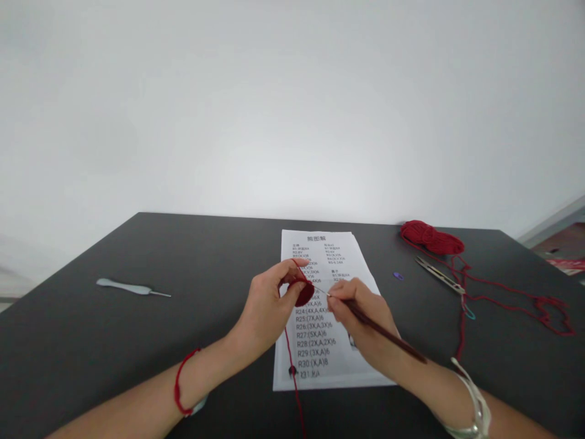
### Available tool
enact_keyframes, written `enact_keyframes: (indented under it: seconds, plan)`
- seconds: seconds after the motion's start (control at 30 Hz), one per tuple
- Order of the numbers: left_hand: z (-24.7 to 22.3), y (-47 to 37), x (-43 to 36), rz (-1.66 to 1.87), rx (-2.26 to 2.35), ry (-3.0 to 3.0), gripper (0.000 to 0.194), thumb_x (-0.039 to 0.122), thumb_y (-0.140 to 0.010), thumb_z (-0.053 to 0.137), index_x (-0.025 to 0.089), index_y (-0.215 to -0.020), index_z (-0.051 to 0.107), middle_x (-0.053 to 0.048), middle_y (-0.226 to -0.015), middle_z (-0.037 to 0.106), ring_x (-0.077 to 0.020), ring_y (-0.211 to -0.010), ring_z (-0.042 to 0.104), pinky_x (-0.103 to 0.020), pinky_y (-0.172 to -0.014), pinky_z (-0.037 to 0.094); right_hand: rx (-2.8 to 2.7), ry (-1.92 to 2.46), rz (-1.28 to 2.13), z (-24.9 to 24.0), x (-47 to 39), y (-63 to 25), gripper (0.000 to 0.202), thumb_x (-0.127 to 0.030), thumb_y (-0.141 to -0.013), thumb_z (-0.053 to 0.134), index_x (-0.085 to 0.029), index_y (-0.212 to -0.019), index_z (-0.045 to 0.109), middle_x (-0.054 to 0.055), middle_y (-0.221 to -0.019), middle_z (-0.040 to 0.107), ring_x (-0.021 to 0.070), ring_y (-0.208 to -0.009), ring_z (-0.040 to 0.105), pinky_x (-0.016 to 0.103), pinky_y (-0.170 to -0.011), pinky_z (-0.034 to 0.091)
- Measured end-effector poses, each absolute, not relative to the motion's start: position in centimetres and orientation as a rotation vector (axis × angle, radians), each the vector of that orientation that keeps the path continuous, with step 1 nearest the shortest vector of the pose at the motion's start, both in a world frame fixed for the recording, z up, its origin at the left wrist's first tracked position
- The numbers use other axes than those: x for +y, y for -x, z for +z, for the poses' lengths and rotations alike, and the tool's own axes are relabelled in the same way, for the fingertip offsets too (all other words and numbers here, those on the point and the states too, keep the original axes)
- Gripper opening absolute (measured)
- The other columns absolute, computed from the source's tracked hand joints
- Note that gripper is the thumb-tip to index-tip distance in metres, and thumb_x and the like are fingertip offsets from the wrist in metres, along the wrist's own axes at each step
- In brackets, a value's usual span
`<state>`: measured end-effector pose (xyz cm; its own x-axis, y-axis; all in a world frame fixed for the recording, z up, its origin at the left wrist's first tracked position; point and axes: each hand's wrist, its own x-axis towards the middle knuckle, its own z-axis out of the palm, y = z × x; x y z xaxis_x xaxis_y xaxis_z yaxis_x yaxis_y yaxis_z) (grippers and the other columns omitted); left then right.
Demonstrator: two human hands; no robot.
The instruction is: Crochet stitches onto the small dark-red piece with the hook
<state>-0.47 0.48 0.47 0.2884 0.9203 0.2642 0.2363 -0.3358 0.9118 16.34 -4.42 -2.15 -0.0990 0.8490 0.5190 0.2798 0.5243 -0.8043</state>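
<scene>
Above a printed sheet of paper (340, 372) lying near the middle of a dark surface (205, 250), two hands work close together on a small piece of dark red crochet (304, 296). The left hand (269, 302) pinches this piece between thumb and fingers and holds it up over the upper half of the sheet, with red yarn running over the fingers. A single red strand (296, 385) hangs below the left hand and crosses the paper down to the bottom edge of the view. The right hand (363, 311) grips a slim hook with a dark brown handle (388, 332), its thin metal shaft pointing left to the edge of the crochet; whether the tip sits inside a stitch is too small to tell. The handle slants back over the right wrist, which wears a pale bangle (478, 405); a red cord bracelet (177, 385) circles the left one.

Toward the far right rests a red skein of yarn (432, 238), with loose strands trailing near a pair of thread snips (439, 275) and a blue-green loop (469, 313). A small purple clip (398, 276) lies between the snips and the paper. Well apart on the left lies a second hook with a pale grey handle (123, 286).
</scene>
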Motion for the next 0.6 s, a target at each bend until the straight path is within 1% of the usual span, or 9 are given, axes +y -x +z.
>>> enact_keyframes:
  seconds: [0.13,0.23,0.3,0.37,0.4,0.47,0.5,0.53,0.6]
  plan:
    - [0.9,0.6,0.4,1.074,1.037,-1.733,0.012,0.008,-0.073,0.053,0.018,-0.066,0.055,-0.007,-0.098,0.068,-0.0195,-0.095,0.062,-0.031,-0.079,0.047,-1.191,0.849,1.167,-1.5,-3.9,-16.2,0.013,-0.019,-0.086,0.056,-0.02,-0.074,0.052,-0.005,-0.057,0.055,0.0092,-0.05,0.049,0.022,-0.049,0.038]
    - [1.2,0.5,0.4,1.038,0.962,-1.637,0.011,0.008,-0.072,0.055,0.018,-0.067,0.057,-0.006,-0.094,0.068,-0.02,-0.098,0.061,-0.031,-0.08,0.046,-1.025,0.743,1.372,-1.1,-3.4,-16.3,0.013,-0.019,-0.082,0.062,-0.018,-0.072,0.054,-0.004,-0.057,0.058,0.0078,-0.047,0.048,0.02,-0.046,0.036]
    - [1.3,0.4,0.3,1.025,0.907,-1.568,0.011,0.008,-0.071,0.058,0.018,-0.065,0.059,-0.005,-0.083,0.067,-0.0217,-0.106,0.058,-0.031,-0.082,0.045,-0.93,0.69,1.48,-0.9,-3.3,-16.1,0.014,-0.018,-0.081,0.063,-0.018,-0.071,0.054,-0.004,-0.057,0.058,0.0073,-0.046,0.046,0.02,-0.045,0.036]
    - [1.2,0.2,0.1,1.022,0.872,-1.482,0.009,0.009,-0.071,0.061,0.018,-0.069,0.063,-0.002,-0.072,0.064,-0.0215,-0.102,0.059,-0.03,-0.081,0.044,-0.884,0.653,1.535,-1.0,-3.3,-15.7,0.013,-0.02,-0.081,0.062,-0.018,-0.072,0.053,-0.004,-0.058,0.057,0.0073,-0.047,0.045,0.02,-0.046,0.036]
    - [1.1,0.1,0.0,1.018,0.861,-1.419,0.01,0.01,-0.071,0.063,0.018,-0.075,0.065,0.0,-0.069,0.063,-0.0197,-0.092,0.061,-0.03,-0.078,0.045,-0.893,0.65,1.531,-1.1,-3.3,-15.5,0.013,-0.021,-0.082,0.061,-0.019,-0.073,0.052,-0.004,-0.058,0.056,0.0076,-0.047,0.045,0.02,-0.046,0.037]
    - [0.9,0.0,-0.2,0.986,0.832,-1.252,0.023,0.012,-0.071,0.065,0.019,-0.092,0.067,0.003,-0.066,0.06,-0.0138,-0.07,0.06,-0.028,-0.069,0.045,-1.004,0.694,1.423,-1.6,-3.5,-15.2,0.011,-0.023,-0.085,0.057,-0.02,-0.077,0.051,-0.005,-0.058,0.053,0.0085,-0.048,0.044,0.021,-0.047,0.037]
    - [0.7,-0.2,-0.3,0.957,0.811,-1.161,0.03,0.012,-0.07,0.066,0.019,-0.1,0.066,0.004,-0.066,0.06,-0.0112,-0.062,0.057,-0.027,-0.065,0.044,-1.118,0.749,1.299,-1.9,-3.6,-15.1,0.009,-0.023,-0.086,0.055,-0.021,-0.079,0.05,-0.005,-0.06,0.052,0.0094,-0.05,0.045,0.022,-0.048,0.038]
    - [0.6,-0.3,-0.4,0.924,0.787,-1.077,0.035,0.012,-0.07,0.068,0.019,-0.104,0.064,0.005,-0.066,0.06,-0.0096,-0.058,0.055,-0.026,-0.063,0.043,-1.271,0.81,1.127,-2.3,-3.7,-15.2,0.008,-0.021,-0.087,0.053,-0.022,-0.081,0.049,-0.004,-0.062,0.052,0.0103,-0.052,0.046,0.023,-0.049,0.039]
    - [0.3,-0.5,-0.6,0.884,0.747,-0.952,0.039,0.012,-0.068,0.071,0.017,-0.106,0.063,0.005,-0.065,0.06,-0.0084,-0.057,0.054,-0.024,-0.06,0.043,-1.64,0.906,0.651,-2.8,-3.7,-15.4,0.01,-0.016,-0.089,0.049,-0.022,-0.081,0.049,-0.002,-0.066,0.053,0.0123,-0.057,0.047,0.025,-0.053,0.04]
